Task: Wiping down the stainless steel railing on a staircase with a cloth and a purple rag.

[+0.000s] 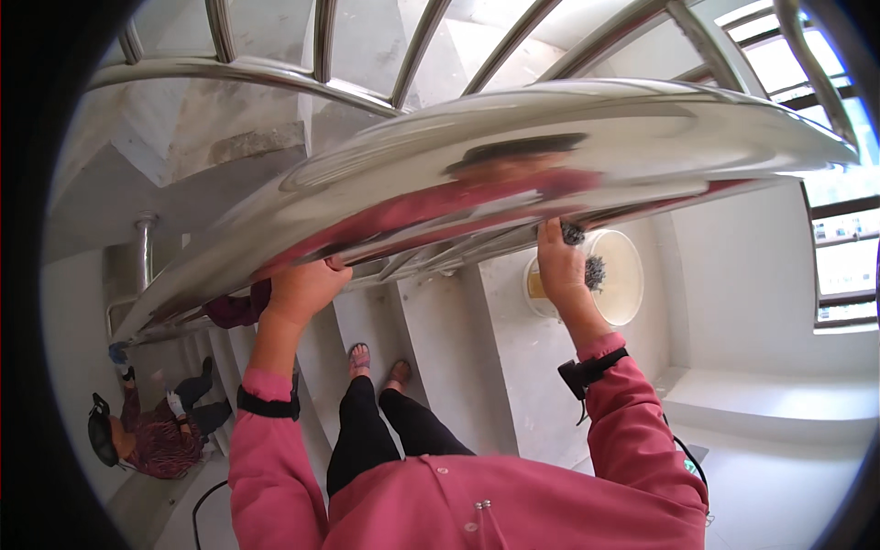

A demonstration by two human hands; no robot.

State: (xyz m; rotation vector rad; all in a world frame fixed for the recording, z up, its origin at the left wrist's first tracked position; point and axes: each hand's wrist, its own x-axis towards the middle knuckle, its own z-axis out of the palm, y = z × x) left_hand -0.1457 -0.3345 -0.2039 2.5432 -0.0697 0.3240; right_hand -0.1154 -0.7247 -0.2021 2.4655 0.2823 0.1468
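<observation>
A broad polished stainless-steel handrail curves across the view above both hands, mirroring a pink top and a dark hat brim. My left hand is up against its lower edge, fingers partly hidden behind it. A dark maroon cloth bunches out beside that hand and appears gripped in it. Farther right, my right hand presses grey metal scouring wool to the underside of the rail. A second grey tuft of wool shows by the palm; whether it hangs from the hand or lies in the bucket is unclear.
On a stair landing stands a white plastic bucket. Concrete steps descend leftward under my feet. Lower left, another person on the stairs reaches a hand toward the rail's far end. Steel balusters rise above; a barred window is right.
</observation>
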